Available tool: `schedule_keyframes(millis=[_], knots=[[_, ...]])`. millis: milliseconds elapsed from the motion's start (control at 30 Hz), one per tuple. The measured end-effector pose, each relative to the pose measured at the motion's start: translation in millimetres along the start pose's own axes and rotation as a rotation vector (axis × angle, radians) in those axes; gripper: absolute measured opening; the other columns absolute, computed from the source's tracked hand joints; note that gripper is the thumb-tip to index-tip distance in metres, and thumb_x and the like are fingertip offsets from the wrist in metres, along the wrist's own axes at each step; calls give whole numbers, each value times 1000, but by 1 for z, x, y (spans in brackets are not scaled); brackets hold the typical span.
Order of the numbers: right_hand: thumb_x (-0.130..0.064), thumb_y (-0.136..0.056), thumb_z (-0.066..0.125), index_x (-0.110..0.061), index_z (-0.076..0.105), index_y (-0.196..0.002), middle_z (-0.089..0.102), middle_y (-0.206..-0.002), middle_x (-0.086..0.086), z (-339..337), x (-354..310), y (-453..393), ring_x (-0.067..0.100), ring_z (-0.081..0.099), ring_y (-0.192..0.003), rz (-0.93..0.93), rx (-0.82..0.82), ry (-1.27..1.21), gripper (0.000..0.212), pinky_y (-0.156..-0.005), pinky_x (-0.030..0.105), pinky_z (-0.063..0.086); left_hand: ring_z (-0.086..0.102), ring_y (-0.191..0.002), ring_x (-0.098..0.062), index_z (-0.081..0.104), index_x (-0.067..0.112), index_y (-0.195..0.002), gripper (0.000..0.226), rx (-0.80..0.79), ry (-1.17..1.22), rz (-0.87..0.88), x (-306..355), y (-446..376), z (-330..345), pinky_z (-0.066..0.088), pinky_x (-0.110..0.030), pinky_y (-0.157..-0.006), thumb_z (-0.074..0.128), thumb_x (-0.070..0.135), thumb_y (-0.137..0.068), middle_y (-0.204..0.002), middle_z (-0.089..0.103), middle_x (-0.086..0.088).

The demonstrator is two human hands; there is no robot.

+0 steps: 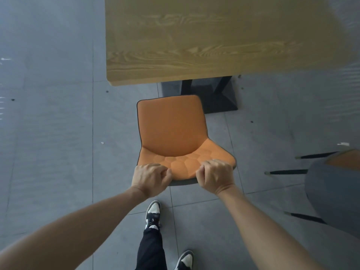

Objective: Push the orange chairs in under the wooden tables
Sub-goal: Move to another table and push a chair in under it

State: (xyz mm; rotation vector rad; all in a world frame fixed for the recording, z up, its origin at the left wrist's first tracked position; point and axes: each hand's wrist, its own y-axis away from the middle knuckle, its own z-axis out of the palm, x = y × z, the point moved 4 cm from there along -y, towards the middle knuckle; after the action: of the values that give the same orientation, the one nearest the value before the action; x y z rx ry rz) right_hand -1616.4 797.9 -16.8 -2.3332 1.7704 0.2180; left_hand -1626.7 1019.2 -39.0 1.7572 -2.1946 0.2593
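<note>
The orange chair (pixel 172 131) stands on the grey tiled floor (pixel 54 133) just short of the wooden table (pixel 204 36), its seat facing the table and its front edge close to the table's near edge but not under the top. The front right corner of the seat lies beside the table's black pedestal base (pixel 216 94), which shows below the tabletop. The chair's quilted backrest is on the side away from the table, and both hands hold its top rim. The left hand (pixel 150 179) is curled over the left part of the rim, fingers folded down onto the orange padding and thumb tucked in front. The right hand (pixel 215 176) is clenched in the same way on the right part of the rim, knuckles up. Both forearms are bare and reach out from the near side. Further from the table, behind the chair, a black-and-white shoe (pixel 153 214) and a black trouser leg (pixel 151 248) stand on the tiles, with a second shoe (pixel 185 260) nearer the bottom edge. To the right of the chair, well apart, a second chair (pixel 335 191) with a grey shell, a bit of orange and thin dark legs is partly in view.
</note>
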Motion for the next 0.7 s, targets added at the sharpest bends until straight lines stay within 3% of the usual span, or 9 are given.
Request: schedule_keyframes(millis=[533,633,700], knots=[[-21,-76,49,-19,36,-52,44,-47,-2,8,-4,-35,17,33,-43,31,74,-21,27,-50,24,13,55,-49,-22,53,15,-52,42,23,20,75,-23,-35,-11,23,-23,-48,44,40,-83,-51,57,3],[-29,-79,44,-17,51,-58,55,-58,-3,9,-1,-37,17,46,-53,109,-87,-5,26,-49,26,26,56,-52,-23,56,15,-55,44,-29,9,52,-20,-35,-13,25,-25,-49,41,43,-85,-57,59,4],[-35,-82,38,-17,63,-69,63,-70,-4,9,0,-37,17,53,-66,120,-176,3,33,-57,29,41,58,-61,-24,58,17,-61,47,-93,-15,21,-18,-34,-14,29,-28,-52,34,48,-86,-67,62,4]])
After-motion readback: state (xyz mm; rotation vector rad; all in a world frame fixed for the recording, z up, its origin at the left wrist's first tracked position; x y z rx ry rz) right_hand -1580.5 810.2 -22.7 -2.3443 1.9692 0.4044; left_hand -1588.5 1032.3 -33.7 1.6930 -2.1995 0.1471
